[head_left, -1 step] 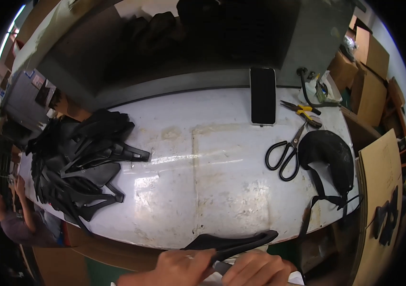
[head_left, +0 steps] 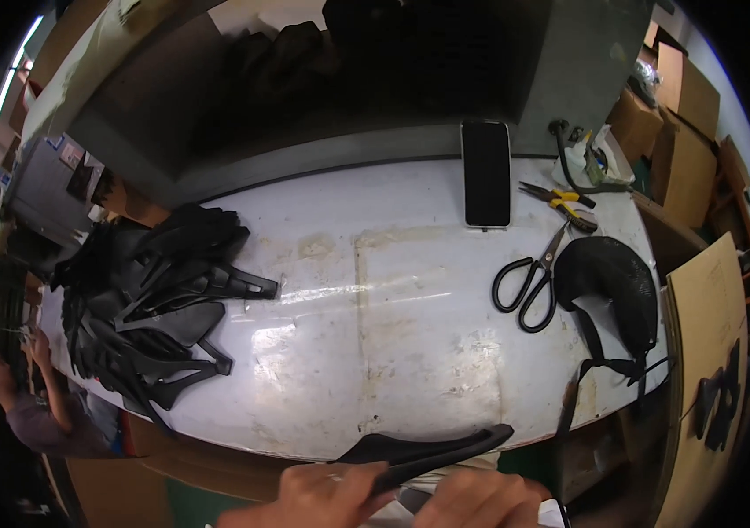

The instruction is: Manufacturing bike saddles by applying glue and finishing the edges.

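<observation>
My left hand (head_left: 327, 495) is closed on a black moulded part (head_left: 445, 456) at the table's front edge. The part is long and flexible-looking, with a narrow looped end pointing right. Just beside it, my right hand (head_left: 481, 500) is curled around a grey object (head_left: 413, 500), mostly hidden by the fingers, so its kind does not show. A pile of similar black parts (head_left: 155, 299) lies on the left of the white table (head_left: 393, 343).
Black-handled scissors (head_left: 529, 283), yellow-handled pliers (head_left: 560, 198) and a phone (head_left: 486, 176) lie at the right. Near them sits a black mesh piece with straps (head_left: 626, 282). Cardboard (head_left: 705, 299) stands beyond the right edge. Another person (head_left: 49, 405) is at far left.
My left hand has shifted slightly left, and my right hand sits a little lower, widening the gap between them. The black part stays in my left hand.
</observation>
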`<state>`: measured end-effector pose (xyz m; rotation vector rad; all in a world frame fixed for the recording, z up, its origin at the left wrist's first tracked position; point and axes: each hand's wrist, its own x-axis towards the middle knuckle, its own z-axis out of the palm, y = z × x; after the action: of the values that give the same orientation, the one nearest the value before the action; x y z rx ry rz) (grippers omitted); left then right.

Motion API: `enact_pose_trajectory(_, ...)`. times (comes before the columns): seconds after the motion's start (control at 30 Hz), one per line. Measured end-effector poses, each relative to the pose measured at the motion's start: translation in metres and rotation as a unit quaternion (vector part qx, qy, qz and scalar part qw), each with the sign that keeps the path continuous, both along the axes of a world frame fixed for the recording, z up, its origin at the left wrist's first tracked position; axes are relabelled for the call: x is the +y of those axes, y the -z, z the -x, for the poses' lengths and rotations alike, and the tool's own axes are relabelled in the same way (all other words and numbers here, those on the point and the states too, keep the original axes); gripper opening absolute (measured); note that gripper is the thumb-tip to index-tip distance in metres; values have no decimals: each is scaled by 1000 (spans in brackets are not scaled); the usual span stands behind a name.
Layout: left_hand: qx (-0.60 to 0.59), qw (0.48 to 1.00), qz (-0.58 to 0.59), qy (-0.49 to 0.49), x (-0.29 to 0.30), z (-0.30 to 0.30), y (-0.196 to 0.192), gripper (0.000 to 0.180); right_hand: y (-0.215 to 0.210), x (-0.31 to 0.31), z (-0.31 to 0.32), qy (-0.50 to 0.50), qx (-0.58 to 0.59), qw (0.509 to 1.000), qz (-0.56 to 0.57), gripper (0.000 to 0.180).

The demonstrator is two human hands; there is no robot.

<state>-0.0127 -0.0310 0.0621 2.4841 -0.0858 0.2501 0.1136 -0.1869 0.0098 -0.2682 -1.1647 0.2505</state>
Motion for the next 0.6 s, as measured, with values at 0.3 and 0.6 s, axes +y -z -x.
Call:
enact_pose_trajectory(0.3, 116, 986, -67, -101, 1, 15, -11, 30, 14, -5, 9, 14, -62, 997, 52, 10)
enact_pose_trajectory(0.6, 129, 984, 109, -49, 11, 11, -2, 42, 24, 8, 30, -44, -118, 991, 55, 19)
